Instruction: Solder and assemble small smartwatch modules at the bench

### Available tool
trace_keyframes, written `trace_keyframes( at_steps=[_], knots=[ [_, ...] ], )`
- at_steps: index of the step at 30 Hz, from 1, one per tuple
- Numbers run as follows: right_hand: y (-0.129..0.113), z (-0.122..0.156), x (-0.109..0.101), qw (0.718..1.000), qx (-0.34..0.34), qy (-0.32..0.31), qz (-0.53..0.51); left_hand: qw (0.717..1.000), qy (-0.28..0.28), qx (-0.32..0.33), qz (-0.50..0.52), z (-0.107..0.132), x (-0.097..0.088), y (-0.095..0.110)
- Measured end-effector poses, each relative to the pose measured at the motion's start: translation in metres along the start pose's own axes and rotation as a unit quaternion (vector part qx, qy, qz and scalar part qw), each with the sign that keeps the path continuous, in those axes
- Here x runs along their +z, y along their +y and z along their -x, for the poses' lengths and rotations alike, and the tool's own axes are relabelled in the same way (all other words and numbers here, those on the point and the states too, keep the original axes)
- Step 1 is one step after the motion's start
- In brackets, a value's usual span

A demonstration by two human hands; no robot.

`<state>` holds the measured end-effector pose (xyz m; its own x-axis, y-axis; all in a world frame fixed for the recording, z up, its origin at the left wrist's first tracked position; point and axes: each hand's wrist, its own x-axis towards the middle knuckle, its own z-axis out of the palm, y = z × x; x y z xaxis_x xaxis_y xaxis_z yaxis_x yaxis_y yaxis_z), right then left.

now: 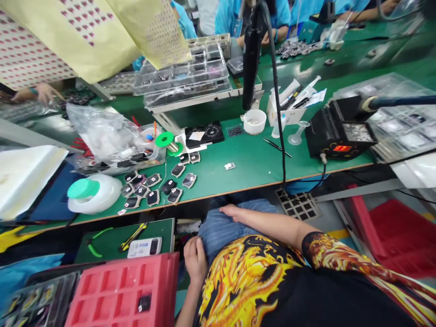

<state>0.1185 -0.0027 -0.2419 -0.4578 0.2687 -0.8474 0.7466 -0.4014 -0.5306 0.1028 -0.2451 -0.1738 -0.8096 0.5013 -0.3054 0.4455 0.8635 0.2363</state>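
My left hand [195, 260] rests beside my left thigh, between the jeans [216, 229] and the red tray [119, 288]. Its fingers curl inward, and nothing shows in them. Across my lap lies my right hand [234, 212], fingers stretched out and partly hidden against the jeans, holding nothing I can see. On the green bench [218, 181] in front of me sits a small white-and-silver part [230, 166], apart from both hands. To its left are several watch cases [153, 197] with dark faces and small white labels.
A white bottle with a green cap [95, 193] stands at left, near a solder spool [166, 140] and a plastic-bag-filled bin [109, 136]. A black soldering station [340, 136] stands at right. A black tool [251, 59] and its cable hang overhead. Co-workers in blue sit opposite.
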Motion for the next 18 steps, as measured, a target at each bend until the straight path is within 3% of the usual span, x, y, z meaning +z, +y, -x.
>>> trace_keyframes(
  at_steps=[6, 12, 15, 18],
  knots=[
    [0.002, 0.013, -0.018, 0.991, -0.053, 0.017, 0.119, 0.997, -0.024, 0.071, 0.025, -0.038, -0.005, 0.037],
    [-0.012, 0.042, -0.051, 0.947, -0.157, 0.024, 0.279, 0.991, -0.061, 0.116, -0.001, -0.067, 0.008, 0.094],
    [-0.022, 0.078, -0.077, 0.919, -0.237, 0.009, 0.315, 0.988, -0.086, 0.124, -0.015, -0.091, 0.022, 0.116],
    [-0.045, 0.142, -0.095, 0.889, -0.288, -0.063, 0.35, 0.987, -0.105, 0.121, -0.023, -0.118, 0.031, 0.131]
  ],
)
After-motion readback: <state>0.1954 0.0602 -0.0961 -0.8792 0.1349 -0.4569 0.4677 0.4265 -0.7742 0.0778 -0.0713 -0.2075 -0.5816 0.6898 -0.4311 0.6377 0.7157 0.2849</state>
